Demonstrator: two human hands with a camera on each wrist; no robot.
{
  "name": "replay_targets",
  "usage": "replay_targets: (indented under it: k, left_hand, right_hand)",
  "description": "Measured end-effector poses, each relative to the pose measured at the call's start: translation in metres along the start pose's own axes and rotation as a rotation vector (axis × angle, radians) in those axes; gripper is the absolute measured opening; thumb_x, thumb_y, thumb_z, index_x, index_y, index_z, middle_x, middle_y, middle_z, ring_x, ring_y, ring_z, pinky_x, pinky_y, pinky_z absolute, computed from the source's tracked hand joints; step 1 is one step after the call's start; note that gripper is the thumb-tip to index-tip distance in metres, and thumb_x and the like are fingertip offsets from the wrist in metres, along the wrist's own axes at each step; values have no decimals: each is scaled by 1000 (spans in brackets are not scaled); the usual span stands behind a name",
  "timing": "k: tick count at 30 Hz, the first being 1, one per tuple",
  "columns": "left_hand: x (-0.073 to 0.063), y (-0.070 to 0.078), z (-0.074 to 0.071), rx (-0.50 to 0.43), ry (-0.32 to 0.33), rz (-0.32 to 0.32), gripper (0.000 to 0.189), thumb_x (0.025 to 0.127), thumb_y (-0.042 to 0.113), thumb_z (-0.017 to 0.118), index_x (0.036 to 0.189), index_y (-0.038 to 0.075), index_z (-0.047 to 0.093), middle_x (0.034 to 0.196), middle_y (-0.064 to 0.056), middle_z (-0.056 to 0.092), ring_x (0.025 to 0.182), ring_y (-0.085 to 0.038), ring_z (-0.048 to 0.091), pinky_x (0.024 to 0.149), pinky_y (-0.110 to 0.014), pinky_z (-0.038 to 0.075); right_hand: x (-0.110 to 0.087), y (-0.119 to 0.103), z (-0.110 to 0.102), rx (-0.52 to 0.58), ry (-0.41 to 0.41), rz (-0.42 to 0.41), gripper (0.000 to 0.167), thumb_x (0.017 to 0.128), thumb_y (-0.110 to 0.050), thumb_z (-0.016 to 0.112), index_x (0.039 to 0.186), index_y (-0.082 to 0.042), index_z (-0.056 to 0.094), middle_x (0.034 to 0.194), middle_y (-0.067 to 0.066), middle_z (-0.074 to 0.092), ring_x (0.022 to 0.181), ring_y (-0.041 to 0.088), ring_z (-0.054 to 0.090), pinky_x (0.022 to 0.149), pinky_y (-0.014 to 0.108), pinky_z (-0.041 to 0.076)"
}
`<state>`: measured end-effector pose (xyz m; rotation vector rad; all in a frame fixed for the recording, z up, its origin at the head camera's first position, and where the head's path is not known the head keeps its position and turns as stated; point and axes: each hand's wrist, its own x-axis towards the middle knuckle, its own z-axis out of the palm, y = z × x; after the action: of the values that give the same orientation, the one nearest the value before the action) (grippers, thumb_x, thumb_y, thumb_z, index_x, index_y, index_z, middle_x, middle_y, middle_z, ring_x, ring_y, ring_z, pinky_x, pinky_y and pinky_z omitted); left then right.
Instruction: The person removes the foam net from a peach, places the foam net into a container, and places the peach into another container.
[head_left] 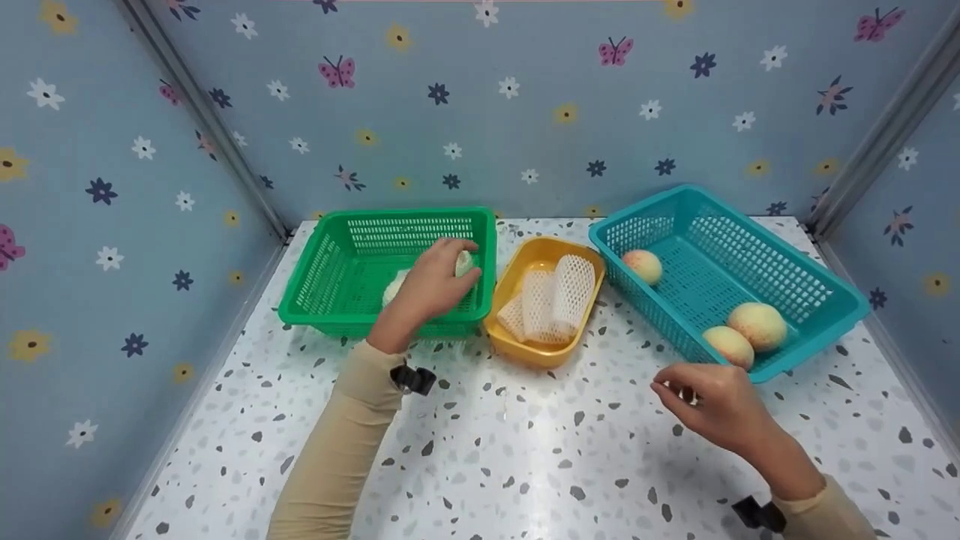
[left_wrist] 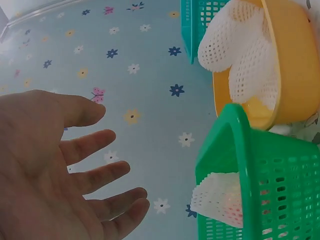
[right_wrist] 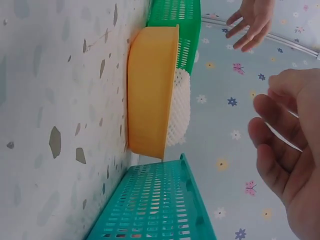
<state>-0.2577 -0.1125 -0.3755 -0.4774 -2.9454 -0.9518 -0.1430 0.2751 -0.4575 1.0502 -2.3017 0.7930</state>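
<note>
Sleeves (head_left: 571, 292) of white foam net lie in the yellow tray (head_left: 534, 356), which stands on the table (head_left: 495, 450) between the green basket (head_left: 315, 319) and the blue-green basket (head_left: 705, 274). The long axis of the rightmost sleeve runs away from the person and leans slightly to the right. The left grip (head_left: 435, 279) is above the green basket, its fingers spread and holding nothing; the tray is just to its right, so this grip seems nearer to the sleeves. Below it are white netted pieces (left_wrist: 217, 198), seemingly with fruit inside. The right grip (head_left: 712, 401) is loosely curled, also without any object. Two peaches (head_left: 757, 327) lie just beyond it, behind the basket's near wall; a third is farther, to the left.
</note>
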Motion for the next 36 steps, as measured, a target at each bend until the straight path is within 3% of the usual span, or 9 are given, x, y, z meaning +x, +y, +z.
replay_targets:
  k: [4, 9, 18, 24, 31, 33, 36]
  left_hand:
    - [25, 0, -2, 81, -46, -59, 47, 97, 30, 57, 140, 13, 48, 142, -10, 42, 124, -27, 45, 100, -45, 40]
    - [52, -5, 0, 170, -145, -122, 59, 95, 30, 61, 147, 14, 39, 148, -15, 32, 130, -35, 38, 102, -50, 38]
    - [89, -20, 2, 377, -196, -133, 66, 89, 25, 67, 147, 13, 38, 147, -22, 31, 127, -46, 38, 99, -63, 34]
    - [102, -31, 5, 531, -269, -172, 70, 89, 23, 69, 149, 14, 35, 149, -23, 30, 127, -48, 37, 97, -61, 37]
    - [107, -38, 15, 836, -366, -93, 66, 93, 21, 66, 151, 16, 33, 149, -21, 31, 126, -45, 40, 91, -52, 46]
    - [107, -39, 18, 886, -386, -76, 64, 94, 20, 66, 149, 16, 34, 149, -20, 32, 127, -43, 40, 93, -50, 46]
    - [108, -40, 21, 886, -389, -69, 63, 93, 18, 67, 148, 16, 36, 151, -18, 31, 129, -42, 40, 95, -49, 45]
  right_hand:
    - [0, -1, -2, 10, 31, 3, 13, 94, -23, 64, 84, -17, 70, 72, -12, 63, 57, -4, 53, 49, 14, 45]
    - [-1, 1, -1, 32, 14, 17, 6, 91, -17, 68, 85, -16, 69, 72, -12, 63, 57, -4, 53, 49, 13, 45]
    - [6, 4, -3, 49, -21, 24, 14, 82, -6, 75, 86, -18, 70, 71, -13, 63, 56, -3, 52, 49, 13, 44]
    - [7, 7, 0, 49, -4, 5, 25, 76, 2, 79, 87, -18, 70, 70, -11, 62, 56, -2, 52, 48, 13, 43]
    - [-1, 6, 6, 63, -6, 17, 31, 70, 7, 81, 85, -18, 69, 69, -11, 62, 55, -2, 52, 48, 12, 42]
    - [-3, 6, 6, 66, -4, 16, 31, 69, 7, 81, 84, -17, 69, 68, -11, 61, 55, -1, 52, 47, 13, 42]
    - [-4, 8, 5, 69, 1, 14, 32, 69, 8, 81, 84, -17, 68, 68, -10, 61, 54, -1, 52, 47, 13, 42]
